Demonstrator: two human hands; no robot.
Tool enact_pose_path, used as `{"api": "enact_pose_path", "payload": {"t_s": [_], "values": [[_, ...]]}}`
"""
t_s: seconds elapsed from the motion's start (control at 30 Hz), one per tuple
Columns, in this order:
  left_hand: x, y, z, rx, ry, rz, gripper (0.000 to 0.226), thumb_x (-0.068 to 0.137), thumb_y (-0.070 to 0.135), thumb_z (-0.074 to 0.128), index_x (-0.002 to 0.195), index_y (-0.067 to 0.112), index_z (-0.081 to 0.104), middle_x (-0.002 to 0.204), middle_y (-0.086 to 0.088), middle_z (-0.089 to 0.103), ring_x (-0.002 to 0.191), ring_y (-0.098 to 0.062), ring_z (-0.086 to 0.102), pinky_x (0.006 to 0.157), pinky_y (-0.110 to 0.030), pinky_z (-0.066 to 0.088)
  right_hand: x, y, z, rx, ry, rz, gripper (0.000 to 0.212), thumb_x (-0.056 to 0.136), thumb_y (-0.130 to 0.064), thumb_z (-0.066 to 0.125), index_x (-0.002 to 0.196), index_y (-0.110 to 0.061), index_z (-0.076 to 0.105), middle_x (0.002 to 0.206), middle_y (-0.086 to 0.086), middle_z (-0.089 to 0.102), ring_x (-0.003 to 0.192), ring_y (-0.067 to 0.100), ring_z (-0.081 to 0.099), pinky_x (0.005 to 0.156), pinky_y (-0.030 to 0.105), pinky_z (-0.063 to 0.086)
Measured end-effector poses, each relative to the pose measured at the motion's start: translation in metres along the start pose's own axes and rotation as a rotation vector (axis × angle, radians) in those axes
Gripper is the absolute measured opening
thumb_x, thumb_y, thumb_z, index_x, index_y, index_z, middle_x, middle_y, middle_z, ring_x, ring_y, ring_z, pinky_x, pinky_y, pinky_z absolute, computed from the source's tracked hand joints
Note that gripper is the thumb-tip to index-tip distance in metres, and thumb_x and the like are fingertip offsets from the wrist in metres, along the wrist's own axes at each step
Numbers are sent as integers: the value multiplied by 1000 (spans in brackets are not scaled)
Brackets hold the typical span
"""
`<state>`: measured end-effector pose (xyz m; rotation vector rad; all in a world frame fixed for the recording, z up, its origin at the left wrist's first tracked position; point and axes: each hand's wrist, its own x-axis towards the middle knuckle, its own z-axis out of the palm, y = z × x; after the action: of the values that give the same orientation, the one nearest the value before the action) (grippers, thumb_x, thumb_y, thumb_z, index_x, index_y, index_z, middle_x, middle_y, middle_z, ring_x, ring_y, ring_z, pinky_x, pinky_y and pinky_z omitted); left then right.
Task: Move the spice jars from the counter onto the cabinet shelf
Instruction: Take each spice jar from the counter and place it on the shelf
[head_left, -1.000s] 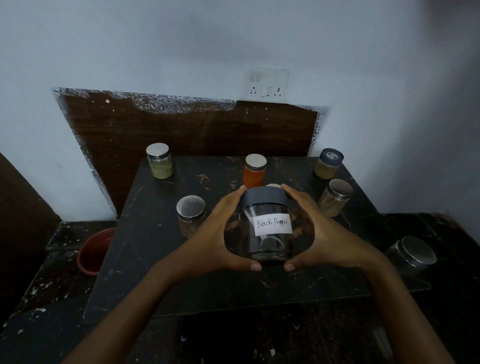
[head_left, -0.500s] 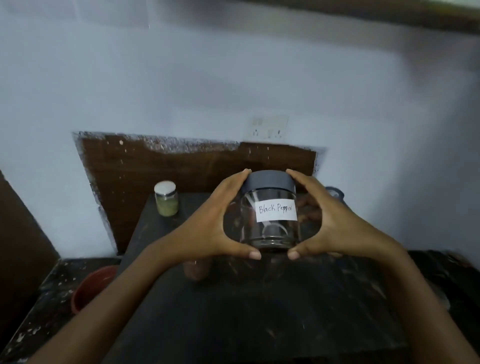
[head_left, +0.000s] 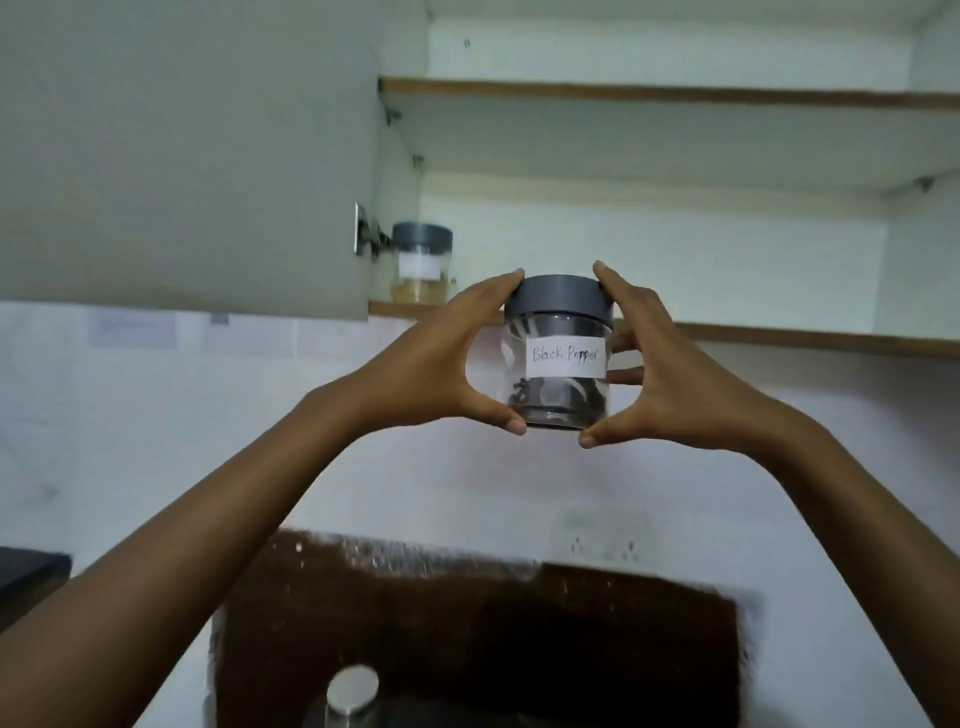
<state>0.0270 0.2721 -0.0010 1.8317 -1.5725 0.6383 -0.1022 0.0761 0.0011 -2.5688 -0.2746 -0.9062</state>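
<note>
A clear jar with a grey lid and a white label reading "Black Pepper" (head_left: 558, 353) is held up in the air between both hands. My left hand (head_left: 441, 358) grips its left side and my right hand (head_left: 670, 374) grips its right side, thumbs under the base. The jar hangs just in front of and slightly below the lower cabinet shelf (head_left: 779, 338). On that shelf's far left stands another grey-lidded jar (head_left: 421, 262) with a white label and yellowish contents. A silver-lidded jar (head_left: 353, 693) shows at the bottom edge.
The open cabinet door (head_left: 182, 156) hangs at the left, its hinge beside the shelved jar. An upper shelf (head_left: 675, 96) runs above. Below are the white wall, a socket plate (head_left: 602, 535) and a dark brown panel (head_left: 467, 639).
Both hands have lifted the Black Pepper jar from counter height up to the lower shelf. The view has tilted up, so the counter and most jars have dropped out of sight.
</note>
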Motion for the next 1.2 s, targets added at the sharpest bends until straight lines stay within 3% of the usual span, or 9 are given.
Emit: {"api": "enact_pose_path", "payload": {"t_s": [0.1, 0.37, 0.53, 0.63, 0.77, 0.9, 1.03, 1.2], "values": [[39, -23, -16, 130, 62, -8, 122, 55, 39, 86, 150, 22, 12, 154, 11, 20, 135, 0, 23, 108, -17, 22, 54, 14, -6, -63, 38, -94, 134, 55, -14, 89, 146, -35, -7, 140, -13, 12, 118, 9, 38, 87, 16, 43], [128, -100, -23, 508, 149, -91, 124, 54, 38, 88, 149, 13, 12, 154, -3, 22, 138, -24, 26, 112, -37, 26, 175, 69, 6, -115, 159, -223, 127, 50, -10, 88, 147, -25, 7, 142, 0, 15, 123, 20, 36, 93, 37, 47], [140, -137, -1, 556, 226, -204, 119, 62, 36, 84, 150, 13, 6, 157, -1, 14, 142, -22, 13, 115, -35, 18, 217, 100, 23, -109, 131, -196, 126, 48, -10, 89, 146, -24, 10, 142, 1, 15, 124, 21, 36, 96, 29, 41], [131, -156, 20, 475, 348, -297, 110, 75, 41, 74, 149, 12, -2, 158, -3, -4, 145, -22, -7, 118, -39, 6, 233, 111, 25, -37, 80, -156, 125, 49, -3, 87, 145, -26, 10, 144, 1, 12, 127, 22, 32, 100, 28, 37], [119, -178, 41, 487, 380, -345, 96, 87, 52, 53, 148, 12, -9, 155, -2, -24, 141, -21, -24, 114, -42, -7, 246, 117, 30, 18, 19, -133, 119, 53, -5, 87, 144, -26, 13, 144, 1, 11, 126, 19, 30, 103, 29, 35], [116, -190, 50, 511, 394, -343, 92, 89, 60, 41, 149, 13, -11, 154, -4, -27, 139, -20, -29, 113, -40, -7, 255, 118, 44, 0, 103, -136, 107, 60, -10, 83, 142, -26, 17, 141, 3, 15, 124, 27, 34, 102, 35, 39], [115, -198, 51, 563, 390, -328, 96, 77, 72, 15, 148, 14, -11, 154, -4, -26, 135, -19, -32, 112, -37, -6, 263, 117, 58, -29, 137, -109, 107, 59, -12, 81, 142, -29, 16, 142, 2, 13, 122, 34, 37, 100, 46, 42], [113, -203, 50, 587, 379, -312, 95, 77, 73, 13, 148, 15, -11, 153, -2, -27, 136, -21, -32, 114, -38, -2, 267, 114, 67, -80, 175, -77, 109, 60, -14, 79, 144, -31, 12, 147, 2, 11, 122, 37, 36, 97, 47, 43]]}}
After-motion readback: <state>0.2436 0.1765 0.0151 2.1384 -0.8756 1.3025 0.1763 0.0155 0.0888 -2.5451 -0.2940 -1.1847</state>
